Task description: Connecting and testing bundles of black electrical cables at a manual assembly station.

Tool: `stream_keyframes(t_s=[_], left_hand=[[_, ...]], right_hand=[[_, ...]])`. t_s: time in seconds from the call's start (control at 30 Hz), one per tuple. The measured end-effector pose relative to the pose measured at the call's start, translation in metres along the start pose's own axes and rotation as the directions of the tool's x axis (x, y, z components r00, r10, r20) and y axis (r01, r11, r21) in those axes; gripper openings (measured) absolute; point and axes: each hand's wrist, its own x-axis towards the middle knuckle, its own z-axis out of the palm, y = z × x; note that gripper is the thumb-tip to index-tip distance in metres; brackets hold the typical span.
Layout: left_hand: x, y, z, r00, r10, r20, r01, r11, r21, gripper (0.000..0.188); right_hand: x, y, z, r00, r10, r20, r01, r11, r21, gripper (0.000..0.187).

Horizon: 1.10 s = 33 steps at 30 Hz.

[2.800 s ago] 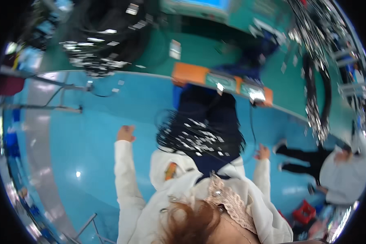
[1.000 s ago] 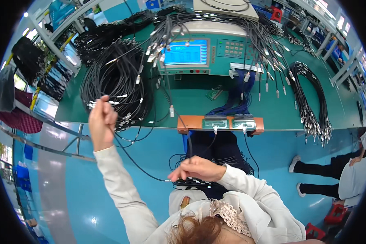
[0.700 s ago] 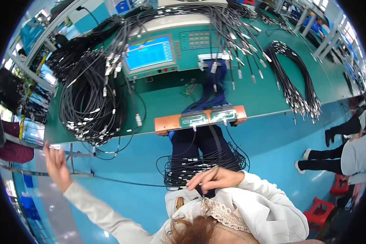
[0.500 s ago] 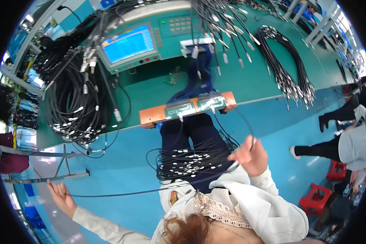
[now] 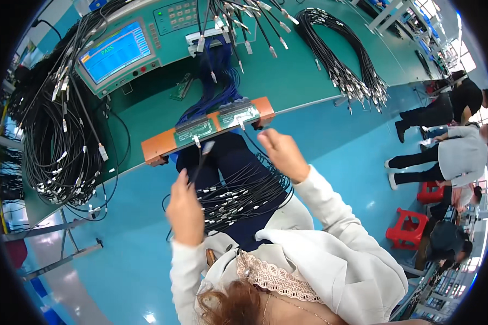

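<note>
My left hand (image 5: 185,211) is closed above my lap, its fingers around a black cable (image 5: 199,172). The cable's silver plug stands up below the left green circuit board (image 5: 195,130) and is smeared by motion. My right hand (image 5: 285,156) is closed near the right end of the orange fixture bar (image 5: 160,144); whatever is between its fingers is hidden. One cable plug (image 5: 241,122) sits at the right green board (image 5: 237,114), and another plug (image 5: 197,141) at the left board. A bundle of black cables (image 5: 238,197) with white-tagged ends lies across my thighs.
A tester (image 5: 116,51) with a lit screen stands on the green table, joined to the boards by blue wires (image 5: 216,81). Coiled black cables (image 5: 59,146) hang at the left; another looped bundle (image 5: 341,59) lies at the right. Red stools (image 5: 408,228) and people stand beyond.
My left hand has come in from the far left to the fixture, and the cable stretched between my hands is no longer taut. My right hand has moved up toward the bar. The view has shifted.
</note>
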Motion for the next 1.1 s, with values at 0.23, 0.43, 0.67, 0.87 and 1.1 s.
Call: stream_keyframes(t_s=[0.23, 0.43, 0.67, 0.87, 1.1], left_hand=[[0.011, 0.011, 0.052, 0.993, -0.109, 0.051, 0.098, 0.977, 0.190, 0.011], [-0.042, 0.014, 0.045, 0.936, -0.303, 0.180, 0.298, 0.953, 0.052, 0.011], [-0.081, -0.160, -0.078, 0.834, -0.262, -0.485, 0.397, 0.896, 0.198, 0.035], [-0.088, -0.158, -0.155, 0.556, -0.813, -0.173, 0.397, 0.443, -0.804, 0.039], [-0.047, -0.060, -0.125, 0.872, -0.485, 0.057, 0.369, 0.579, -0.727, 0.032]], right_hand=[[-0.004, 0.007, 0.024, 0.999, -0.027, 0.042, 0.037, 0.965, -0.261, 0.018], [-0.060, 0.078, -0.009, 0.975, 0.175, -0.136, -0.209, 0.932, -0.298, 0.019], [-0.045, 0.112, -0.084, 0.806, 0.566, -0.172, -0.250, 0.589, 0.769, 0.031], [-0.025, 0.081, -0.119, 0.798, 0.516, -0.311, -0.079, 0.601, 0.795, 0.034], [-0.011, 0.013, -0.046, 0.980, 0.198, 0.030, -0.194, 0.905, 0.379, 0.032]])
